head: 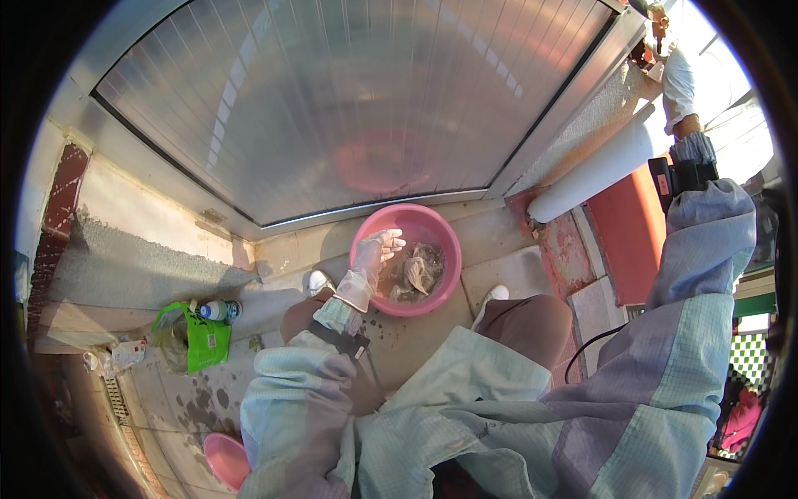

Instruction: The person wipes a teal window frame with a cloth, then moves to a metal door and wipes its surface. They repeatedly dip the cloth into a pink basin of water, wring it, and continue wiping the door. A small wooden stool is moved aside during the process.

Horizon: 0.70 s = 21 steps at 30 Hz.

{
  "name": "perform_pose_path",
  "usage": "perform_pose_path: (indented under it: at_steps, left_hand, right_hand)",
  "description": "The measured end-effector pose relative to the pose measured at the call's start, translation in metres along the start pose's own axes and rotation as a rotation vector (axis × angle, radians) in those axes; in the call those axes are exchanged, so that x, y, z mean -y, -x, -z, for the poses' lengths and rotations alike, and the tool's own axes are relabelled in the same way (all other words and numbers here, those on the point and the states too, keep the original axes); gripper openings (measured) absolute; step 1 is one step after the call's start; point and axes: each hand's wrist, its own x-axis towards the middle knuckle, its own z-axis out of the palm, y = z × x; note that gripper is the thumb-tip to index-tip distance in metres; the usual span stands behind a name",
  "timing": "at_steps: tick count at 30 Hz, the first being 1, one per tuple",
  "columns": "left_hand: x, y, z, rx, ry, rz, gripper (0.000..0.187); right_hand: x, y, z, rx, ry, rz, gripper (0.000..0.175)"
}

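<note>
A pink plastic basin [453,274] stands on the paved floor between my feet. Murky water fills its lower part, with a wet, crumpled beige cloth [419,274] on the right side. My left hand [372,252], in a thin translucent glove, hangs over the basin's left part, its fingers apart and holding nothing. Far to the upper right, my gloved right hand [679,78] reaches up to a brass tap [658,26]. Glare and the picture's rim hide its fingers, so their grip on the tap is unclear.
A ribbed panel door [374,93] rises right behind the basin. On the right, a white pipe [592,165] slants beside a red-painted surface [629,218]. A green bag [209,346] and a bottle [218,310] lie left; a second pink basin [225,460] stands lower left. A black cable [586,346] runs near my right knee.
</note>
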Motion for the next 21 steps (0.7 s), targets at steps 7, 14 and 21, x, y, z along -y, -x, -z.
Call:
perform_pose_path:
  at_steps: [7,14,21]
  left_hand:
    - [-0.004,0.007,0.006,-0.047,0.018,-0.011,0.033]
    - [0.003,-0.004,0.016,-0.168,0.052,-0.06,0.03]
    - [0.077,-0.075,0.039,-0.511,0.055,0.034,0.037]
  right_hand:
    - [-0.012,0.23,-0.155,-0.014,-0.628,-1.153,0.04]
    - [0.044,0.54,-0.286,0.325,-0.602,-1.918,0.052]
    - [0.033,0.655,-0.309,0.316,-0.359,-1.782,0.039]
